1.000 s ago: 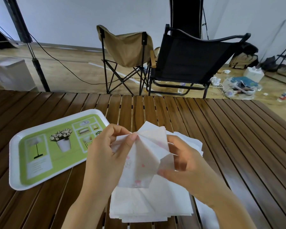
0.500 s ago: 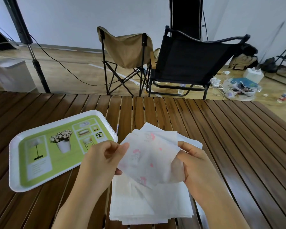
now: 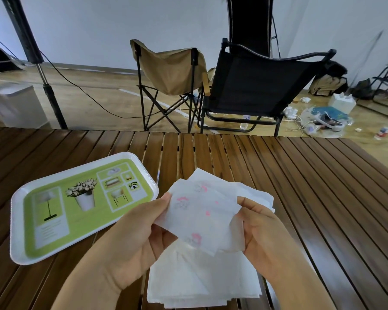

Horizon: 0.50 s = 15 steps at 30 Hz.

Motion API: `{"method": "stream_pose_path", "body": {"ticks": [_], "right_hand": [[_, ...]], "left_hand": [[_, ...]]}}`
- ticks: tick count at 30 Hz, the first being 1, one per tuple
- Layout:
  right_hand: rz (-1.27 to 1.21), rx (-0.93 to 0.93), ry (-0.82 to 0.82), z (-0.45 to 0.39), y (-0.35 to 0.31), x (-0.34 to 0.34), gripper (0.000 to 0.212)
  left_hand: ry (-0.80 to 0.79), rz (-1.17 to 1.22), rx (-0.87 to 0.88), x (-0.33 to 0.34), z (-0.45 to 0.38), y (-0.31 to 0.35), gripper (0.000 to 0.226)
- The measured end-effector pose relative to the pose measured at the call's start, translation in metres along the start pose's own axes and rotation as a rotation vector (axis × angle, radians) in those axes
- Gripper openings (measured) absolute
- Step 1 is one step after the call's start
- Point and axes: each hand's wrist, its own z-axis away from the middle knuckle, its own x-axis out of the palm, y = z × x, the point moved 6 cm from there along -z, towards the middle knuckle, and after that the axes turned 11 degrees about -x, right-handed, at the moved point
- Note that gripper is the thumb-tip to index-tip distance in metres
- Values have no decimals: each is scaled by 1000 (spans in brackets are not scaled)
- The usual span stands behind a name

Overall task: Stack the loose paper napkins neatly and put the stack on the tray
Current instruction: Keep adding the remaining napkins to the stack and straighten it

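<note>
A thin, soft napkin (image 3: 203, 217) with faint pink prints is held spread above the napkin pile (image 3: 202, 280), left hand (image 3: 134, 238) pinching its left edge, right hand (image 3: 259, 229) gripping its right edge. The pile (ragged, white, crinkled) lies at the slatted wooden table's (image 3: 311, 198) near edge. The glossy rectangular tray (image 3: 17, 222) sits left.

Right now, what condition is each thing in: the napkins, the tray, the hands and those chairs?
Printed napkin: held up flat between both hands.
Napkin pile: on the table, edges uneven.
Tray: on the table, no napkins on it.
Left hand: pinches the napkin's left edge.
Right hand: grips its right edge.
Tan chair: unfolded, unoccupied.
Black chair: unfolded, unoccupied.
</note>
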Motion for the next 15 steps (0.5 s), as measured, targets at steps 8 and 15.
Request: {"method": "stream_pose_path", "body": {"ticks": [8,15], "right_hand": [[-55,30,-2,0,1,5,18],[-93,114,-88,6,0,9,29]], "left_hand": [[89,-591,-65,-8,-6,-11,33],[222,-778,69,-17,-5,-1,38]]}}
